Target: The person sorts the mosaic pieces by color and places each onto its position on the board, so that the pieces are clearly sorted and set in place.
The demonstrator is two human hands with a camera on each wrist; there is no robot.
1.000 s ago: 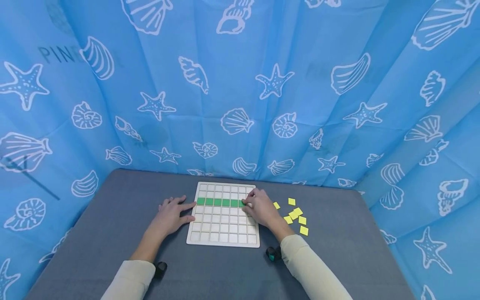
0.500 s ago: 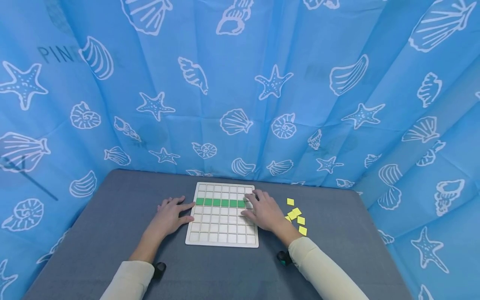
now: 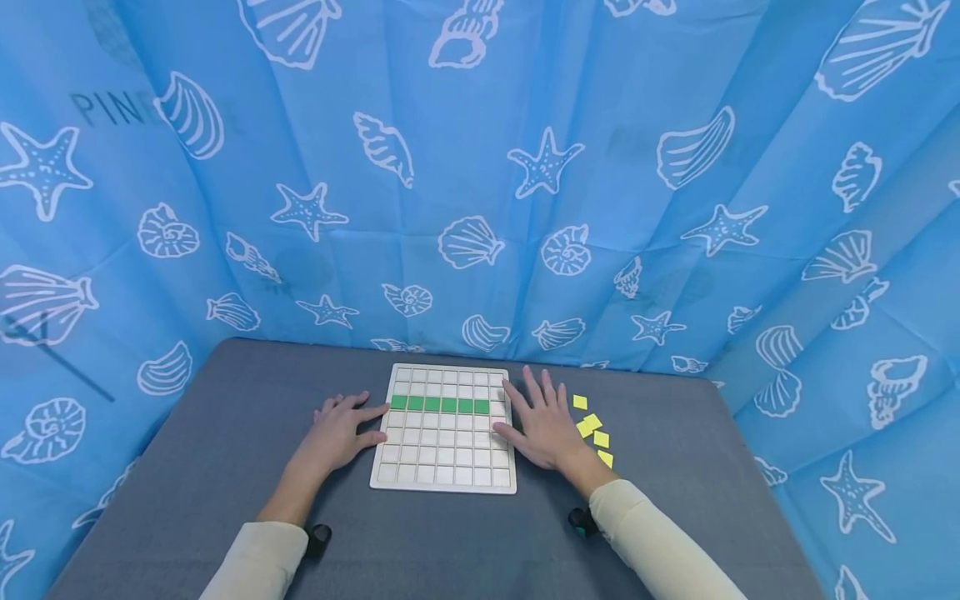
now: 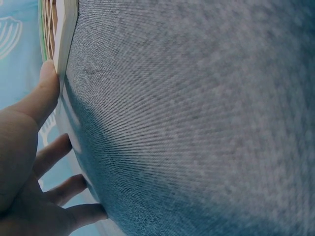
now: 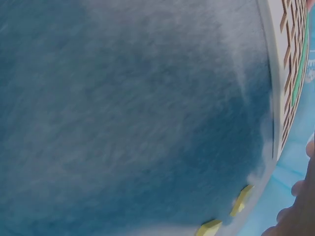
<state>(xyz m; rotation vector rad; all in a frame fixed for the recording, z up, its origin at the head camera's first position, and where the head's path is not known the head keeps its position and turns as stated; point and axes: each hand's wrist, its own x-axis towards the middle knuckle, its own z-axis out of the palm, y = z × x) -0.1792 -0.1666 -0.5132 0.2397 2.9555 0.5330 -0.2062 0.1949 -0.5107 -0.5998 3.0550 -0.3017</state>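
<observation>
A white gridded board lies on the grey table. Several green square tiles fill most of its third row from the top, starting at the left; the row's rightmost cell is white. My left hand rests at the board's left side, index finger and thumb touching its edge. In the left wrist view the thumb lies on the board's rim. My right hand is spread over the board's right edge, fingers extended and holding nothing. Several yellow square tiles lie just right of it, some partly hidden by the hand.
The grey cloth-covered table runs back to a blue curtain with white shell and starfish prints. In the right wrist view, yellow tiles lie near the board's rim.
My right hand has let go of the rightmost green tile, moved right and spread its fingers, covering some of the yellow tiles. The left hand has stayed in place.
</observation>
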